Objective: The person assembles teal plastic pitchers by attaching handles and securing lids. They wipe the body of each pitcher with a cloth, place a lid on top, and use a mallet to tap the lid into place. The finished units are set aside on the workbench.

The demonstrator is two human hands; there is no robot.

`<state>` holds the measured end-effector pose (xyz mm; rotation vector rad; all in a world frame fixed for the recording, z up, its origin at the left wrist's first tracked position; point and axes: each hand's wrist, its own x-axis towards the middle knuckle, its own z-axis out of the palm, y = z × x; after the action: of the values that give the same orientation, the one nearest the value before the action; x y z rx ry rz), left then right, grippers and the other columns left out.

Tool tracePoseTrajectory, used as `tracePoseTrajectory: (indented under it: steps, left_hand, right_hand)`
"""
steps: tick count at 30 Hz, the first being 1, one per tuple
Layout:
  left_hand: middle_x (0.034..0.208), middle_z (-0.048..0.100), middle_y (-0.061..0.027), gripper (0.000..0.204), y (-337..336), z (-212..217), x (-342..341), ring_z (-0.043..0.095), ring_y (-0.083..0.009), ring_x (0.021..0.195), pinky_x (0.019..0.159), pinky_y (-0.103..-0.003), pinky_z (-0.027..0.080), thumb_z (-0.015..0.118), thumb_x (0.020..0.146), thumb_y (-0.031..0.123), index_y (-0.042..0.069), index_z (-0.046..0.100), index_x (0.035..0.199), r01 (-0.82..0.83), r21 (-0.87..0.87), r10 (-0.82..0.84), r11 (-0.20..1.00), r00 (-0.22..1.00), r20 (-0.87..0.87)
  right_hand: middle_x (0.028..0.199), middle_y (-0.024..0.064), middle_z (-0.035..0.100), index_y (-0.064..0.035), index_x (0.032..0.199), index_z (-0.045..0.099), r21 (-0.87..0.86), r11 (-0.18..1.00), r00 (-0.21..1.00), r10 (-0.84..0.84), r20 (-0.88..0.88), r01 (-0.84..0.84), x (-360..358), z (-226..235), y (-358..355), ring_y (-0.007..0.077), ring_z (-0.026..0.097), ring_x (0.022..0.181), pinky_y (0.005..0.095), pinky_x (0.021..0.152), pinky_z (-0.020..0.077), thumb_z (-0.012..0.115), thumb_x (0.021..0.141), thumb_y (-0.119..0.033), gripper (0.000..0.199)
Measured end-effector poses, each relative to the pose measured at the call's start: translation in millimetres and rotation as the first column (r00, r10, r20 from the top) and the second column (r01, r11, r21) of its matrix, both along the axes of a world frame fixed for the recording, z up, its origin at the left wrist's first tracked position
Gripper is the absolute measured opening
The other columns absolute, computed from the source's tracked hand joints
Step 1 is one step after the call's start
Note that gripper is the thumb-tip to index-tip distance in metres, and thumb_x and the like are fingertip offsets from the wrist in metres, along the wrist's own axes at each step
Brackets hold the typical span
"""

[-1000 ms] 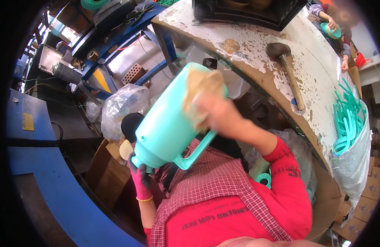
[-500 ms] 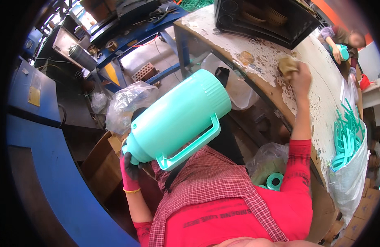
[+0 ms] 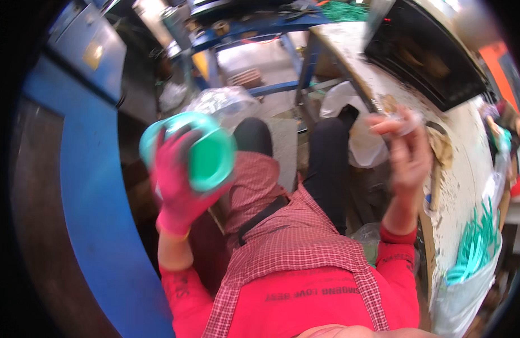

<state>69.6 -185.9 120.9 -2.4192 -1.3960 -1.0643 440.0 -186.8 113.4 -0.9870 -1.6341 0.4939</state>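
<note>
In my left hand (image 3: 184,172), which wears a pink glove with dark fingertips, is a mint-green plastic thermos flask casing (image 3: 212,160). Its hollow round end faces toward me, and my gloved fingers lie across its side. The handle is hidden in this view. My bare right hand (image 3: 406,149) is raised beside the worktable's edge, blurred by motion, its fingers apart. Something pale, perhaps a wrapping, shows at its fingers but is too smeared to make out. A crumpled tan cloth (image 3: 442,147) lies on the table just right of that hand.
A black oven (image 3: 423,53) stands on the worn white table (image 3: 468,174). At the right hangs a white bag (image 3: 463,298) of green plastic strips (image 3: 474,242). A blue cabinet (image 3: 102,186) rises close on my left; a clear plastic bag (image 3: 223,104) lies ahead. A co-worker sits far right.
My right hand has left the tan cloth, which now lies on the table. The flask casing has swung left and turned so its hollow end faces me. The head view has shifted.
</note>
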Motion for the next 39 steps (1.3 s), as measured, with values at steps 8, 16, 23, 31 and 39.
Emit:
tracePoseTrajectory:
  steps: [8,16,23,31,39]
  left_hand:
    - [0.126,0.062,-0.0108,0.092,8,-75,15,0.056,-0.037,0.119,0.105,-0.048,0.04,0.087,0.063,0.025,0.004,0.043,0.141,0.132,-0.221,-0.092,0.966,0.979,0.181]
    - [0.13,0.059,-0.0121,0.082,7,-85,13,0.05,-0.0404,0.123,0.107,-0.048,0.038,0.084,0.061,0.016,0.007,0.05,0.135,0.169,-0.262,-0.106,0.95,0.965,0.24]
    - [0.132,0.058,-0.0103,0.084,7,-81,7,0.048,-0.0405,0.126,0.107,-0.048,0.038,0.084,0.056,0.016,0.009,0.052,0.133,0.19,-0.365,-0.125,0.911,0.973,0.196]
    - [0.124,0.062,-0.0132,0.072,3,-80,17,0.057,-0.0348,0.117,0.107,-0.047,0.04,0.082,0.06,0.019,0.004,0.057,0.126,0.165,-0.279,-0.128,0.946,0.981,0.146]
    - [0.124,0.063,-0.0115,0.069,1,-86,21,0.058,-0.0326,0.117,0.108,-0.046,0.041,0.08,0.063,0.022,0.006,0.058,0.126,0.156,-0.254,-0.124,0.955,0.983,0.138]
  right_hand:
    - [0.097,0.0137,0.06,-0.0013,0.101,0.057,-0.066,0.876,0.773,0.455,0.442,-0.478,-182,-57,32,0.0305,0.065,0.087,0.0369,0.074,0.0558,0.059,0.077,0.0,0.024]
    - [0.093,0.0118,0.059,-0.0015,0.095,0.06,0.025,0.932,0.775,0.286,0.564,-0.363,-195,-84,29,0.0249,0.065,0.083,0.0327,0.071,0.0565,0.062,0.075,-0.007,0.022]
    - [0.081,0.0093,0.061,-0.0047,0.085,0.063,0.029,0.889,0.705,0.342,0.621,-0.457,-195,-89,37,0.0233,0.066,0.075,0.0331,0.065,0.0555,0.062,0.075,-0.009,0.011]
    - [0.08,0.0112,0.064,-0.0029,0.084,0.063,0.043,0.909,0.773,0.328,0.544,-0.416,-195,-93,31,0.0243,0.067,0.074,0.0346,0.065,0.0563,0.063,0.075,-0.007,0.01]
    - [0.085,0.0104,0.067,-0.0034,0.081,0.065,-0.036,0.916,0.84,0.381,0.386,-0.399,-196,-100,23,0.024,0.068,0.078,0.0349,0.065,0.0575,0.063,0.073,-0.006,0.009]
